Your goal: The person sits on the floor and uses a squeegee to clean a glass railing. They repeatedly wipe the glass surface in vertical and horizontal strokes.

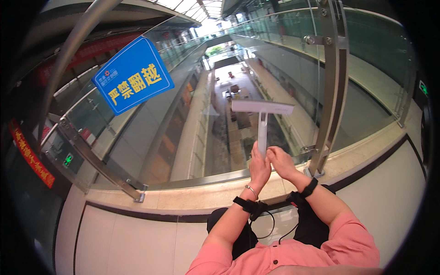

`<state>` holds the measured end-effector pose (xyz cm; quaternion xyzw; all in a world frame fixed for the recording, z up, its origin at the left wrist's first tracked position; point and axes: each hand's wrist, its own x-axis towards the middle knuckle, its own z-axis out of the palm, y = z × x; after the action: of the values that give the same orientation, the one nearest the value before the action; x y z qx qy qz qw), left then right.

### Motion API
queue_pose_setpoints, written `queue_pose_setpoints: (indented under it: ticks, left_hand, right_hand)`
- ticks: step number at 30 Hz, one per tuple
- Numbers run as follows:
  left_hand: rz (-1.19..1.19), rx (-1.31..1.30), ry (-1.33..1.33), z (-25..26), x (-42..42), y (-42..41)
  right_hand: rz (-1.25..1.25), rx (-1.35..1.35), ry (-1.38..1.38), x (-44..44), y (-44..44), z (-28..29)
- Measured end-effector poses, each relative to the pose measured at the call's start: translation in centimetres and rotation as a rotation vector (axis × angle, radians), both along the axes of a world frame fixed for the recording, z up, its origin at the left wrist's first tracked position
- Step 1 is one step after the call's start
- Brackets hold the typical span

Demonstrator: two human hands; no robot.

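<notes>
A pale window squeegee (262, 134) stands nearly upright before me, its wide head at the top, against or close in front of a glass railing panel (192, 137). I cannot tell if its blade touches the glass. My left hand (260, 169) is wrapped around the lower handle from the left. From the right, my right hand (282, 162) closes on the same handle, its fingertips beside the left hand. The handle's lower end is hidden by the hands.
A blue sign (134, 77) with yellow writing is on the glass at upper left. Steel posts (330, 89) flank the panel above a stone curb (192, 197). Beyond the glass is a deep drop to a lower floor. A cable (274, 223) hangs near my knees.
</notes>
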<state>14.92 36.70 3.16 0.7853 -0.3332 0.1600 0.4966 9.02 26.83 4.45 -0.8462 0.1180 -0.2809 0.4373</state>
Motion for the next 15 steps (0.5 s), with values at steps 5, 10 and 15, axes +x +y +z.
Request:
queue_pose_setpoints:
  ticks: [5, 10, 15]
  left_hand:
    - [0.082, -0.039, -0.196, 12.5, 3.5, 1.7]
    - [0.110, -0.171, -0.124, 24.6, 7.1, 4.1]
    - [0.156, -0.183, -0.140, 20.3, 9.5, 4.6]
  right_hand:
    - [0.134, 0.491, -0.130, -0.4, -3.9, -0.5]
    - [0.167, 0.556, -0.102, -0.9, -7.1, 0.0]
    - [0.283, 0.636, 0.098, -1.3, -7.5, -0.7]
